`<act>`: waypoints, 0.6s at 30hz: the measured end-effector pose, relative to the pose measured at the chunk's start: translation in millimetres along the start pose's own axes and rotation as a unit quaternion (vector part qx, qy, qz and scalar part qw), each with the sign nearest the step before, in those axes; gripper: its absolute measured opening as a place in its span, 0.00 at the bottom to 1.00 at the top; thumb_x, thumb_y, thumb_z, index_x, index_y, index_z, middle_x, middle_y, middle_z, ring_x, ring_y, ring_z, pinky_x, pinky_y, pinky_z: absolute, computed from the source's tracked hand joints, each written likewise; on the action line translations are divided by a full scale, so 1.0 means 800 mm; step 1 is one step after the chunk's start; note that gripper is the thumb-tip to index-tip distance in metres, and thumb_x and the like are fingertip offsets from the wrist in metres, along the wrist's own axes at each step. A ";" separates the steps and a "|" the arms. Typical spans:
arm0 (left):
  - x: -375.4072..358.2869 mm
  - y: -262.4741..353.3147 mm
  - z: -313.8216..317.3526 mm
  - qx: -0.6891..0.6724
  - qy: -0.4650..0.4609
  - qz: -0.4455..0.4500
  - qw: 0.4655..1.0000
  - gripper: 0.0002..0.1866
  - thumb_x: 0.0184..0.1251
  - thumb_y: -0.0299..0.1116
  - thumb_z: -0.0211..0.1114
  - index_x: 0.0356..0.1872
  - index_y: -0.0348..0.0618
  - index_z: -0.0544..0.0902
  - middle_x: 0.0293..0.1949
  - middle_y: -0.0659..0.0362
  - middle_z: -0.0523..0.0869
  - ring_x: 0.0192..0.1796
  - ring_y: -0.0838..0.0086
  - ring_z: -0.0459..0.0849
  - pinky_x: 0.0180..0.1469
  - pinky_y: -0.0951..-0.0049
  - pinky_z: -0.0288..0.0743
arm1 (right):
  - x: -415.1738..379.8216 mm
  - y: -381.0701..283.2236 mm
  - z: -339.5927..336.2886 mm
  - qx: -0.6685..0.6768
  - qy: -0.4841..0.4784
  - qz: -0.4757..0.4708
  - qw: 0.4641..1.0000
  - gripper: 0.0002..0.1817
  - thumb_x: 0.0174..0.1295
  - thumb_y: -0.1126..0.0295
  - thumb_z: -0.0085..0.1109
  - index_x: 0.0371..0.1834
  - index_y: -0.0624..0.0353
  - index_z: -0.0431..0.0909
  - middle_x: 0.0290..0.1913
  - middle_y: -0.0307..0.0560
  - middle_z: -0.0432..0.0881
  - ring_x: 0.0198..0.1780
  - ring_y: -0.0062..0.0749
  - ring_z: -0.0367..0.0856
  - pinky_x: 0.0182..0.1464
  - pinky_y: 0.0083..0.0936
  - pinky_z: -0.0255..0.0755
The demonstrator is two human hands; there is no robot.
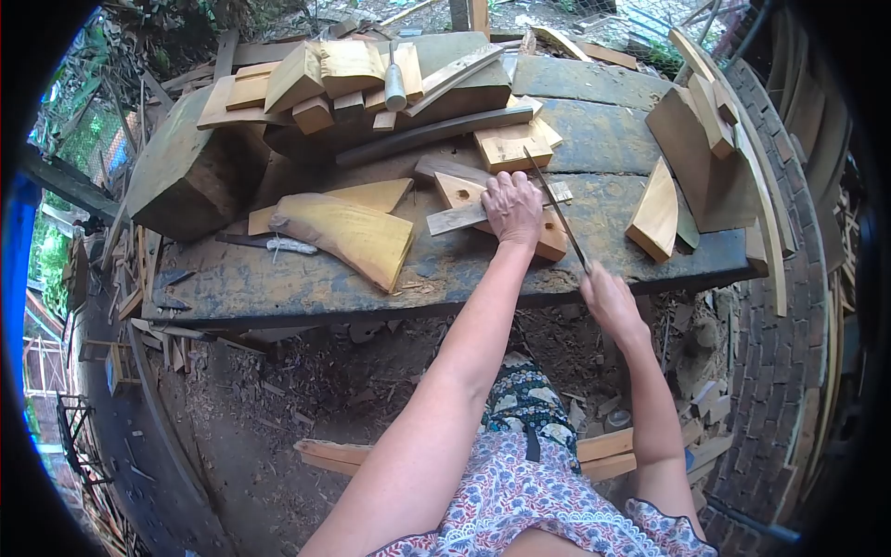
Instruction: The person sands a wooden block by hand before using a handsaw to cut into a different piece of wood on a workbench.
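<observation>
My left hand (513, 209), fingers curled, presses a greyish wooden strip (455, 219) down over a drilled wooden block (551, 236) on the worn workbench (594, 102). Held in my right hand (611, 299) at the bench's front edge is a narrow saw (568, 230), its handle hidden in my fist. The long thin blade slants away past my left knuckles, crossing the strip's right end (561, 192) in this view. The blade tip overlaps a pale wood block (512, 147) lying behind.
Left on the bench lie a curved wood piece (348, 232) and a white-handled knife (290, 245). A chisel-like tool (395, 88) rests on stacked offcuts (311, 74) at the back. Rightward are a wedge (654, 212) and a big block (701, 158). Scraps litter the ground.
</observation>
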State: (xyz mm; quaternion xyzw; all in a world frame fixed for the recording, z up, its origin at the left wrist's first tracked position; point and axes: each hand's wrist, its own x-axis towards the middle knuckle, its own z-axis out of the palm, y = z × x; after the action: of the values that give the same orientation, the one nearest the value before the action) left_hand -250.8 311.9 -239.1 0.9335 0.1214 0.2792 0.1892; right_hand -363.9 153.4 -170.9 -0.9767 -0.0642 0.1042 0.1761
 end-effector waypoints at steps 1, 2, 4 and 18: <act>0.000 0.000 0.000 -0.005 0.001 0.002 1.000 0.09 0.62 0.39 0.57 0.33 0.45 0.77 0.37 0.55 0.78 0.46 0.62 0.75 0.48 0.59 0.69 | -0.022 0.003 -0.004 0.000 -0.011 0.012 1.000 0.11 0.69 0.64 0.45 0.40 0.63 0.69 0.32 0.71 0.80 0.41 0.67 0.79 0.43 0.57 0.71; 0.000 0.000 0.001 -0.007 -0.001 0.000 1.000 0.09 0.62 0.39 0.57 0.33 0.45 0.77 0.37 0.55 0.78 0.46 0.62 0.75 0.48 0.59 0.69 | -0.039 0.005 -0.007 0.000 -0.022 0.024 0.999 0.11 0.69 0.65 0.46 0.40 0.63 0.68 0.32 0.71 0.80 0.41 0.67 0.78 0.43 0.57 0.71; 0.000 0.000 0.002 -0.002 -0.008 0.000 1.000 0.09 0.62 0.39 0.57 0.33 0.45 0.77 0.37 0.56 0.78 0.46 0.62 0.75 0.48 0.59 0.69 | -0.060 0.007 -0.014 0.000 -0.029 0.044 0.999 0.10 0.69 0.65 0.46 0.40 0.62 0.68 0.32 0.70 0.80 0.40 0.67 0.78 0.43 0.57 0.71; 0.000 0.002 0.000 0.002 -0.004 0.004 1.000 0.09 0.62 0.40 0.56 0.33 0.45 0.77 0.37 0.55 0.78 0.46 0.61 0.75 0.48 0.59 0.69 | 0.027 0.009 0.012 0.021 0.015 -0.011 1.000 0.11 0.68 0.64 0.47 0.41 0.62 0.69 0.32 0.69 0.80 0.41 0.67 0.79 0.44 0.57 0.71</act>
State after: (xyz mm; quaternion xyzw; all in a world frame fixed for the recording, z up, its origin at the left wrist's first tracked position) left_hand -250.7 310.7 -238.8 0.9354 0.1173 0.2761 0.1870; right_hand -344.7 153.0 -186.2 -0.9736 -0.0703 0.0889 0.1982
